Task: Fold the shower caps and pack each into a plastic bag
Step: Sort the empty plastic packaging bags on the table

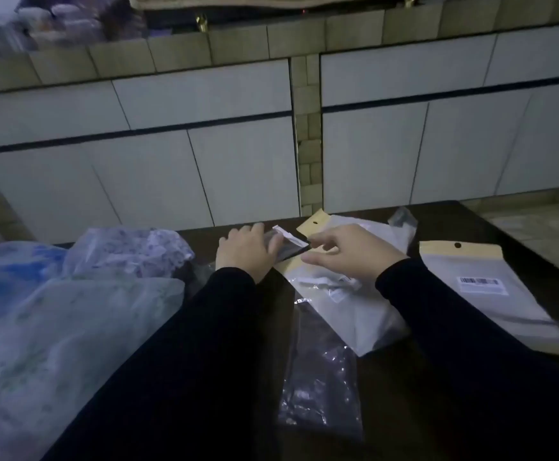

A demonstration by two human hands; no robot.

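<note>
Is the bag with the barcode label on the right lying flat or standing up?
Flat. The bag lies on the dark table, its label facing up, apart from both hands.

Glossy plastic bags (347, 314); thin crinkled shower caps (55, 327); dark table (391, 394).

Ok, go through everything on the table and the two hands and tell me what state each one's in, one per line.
left hand: pressed down on a small clear packet, fingers bent over it
small clear packet: white flap lifted
right hand: open, fingers spread above the packet's flap end
white bag with yellow header: lying flat, under the right hand
barcoded bag: flat, untouched
clear bag: flat, crinkled, looks empty
shower caps: loose, unfolded heap
</note>
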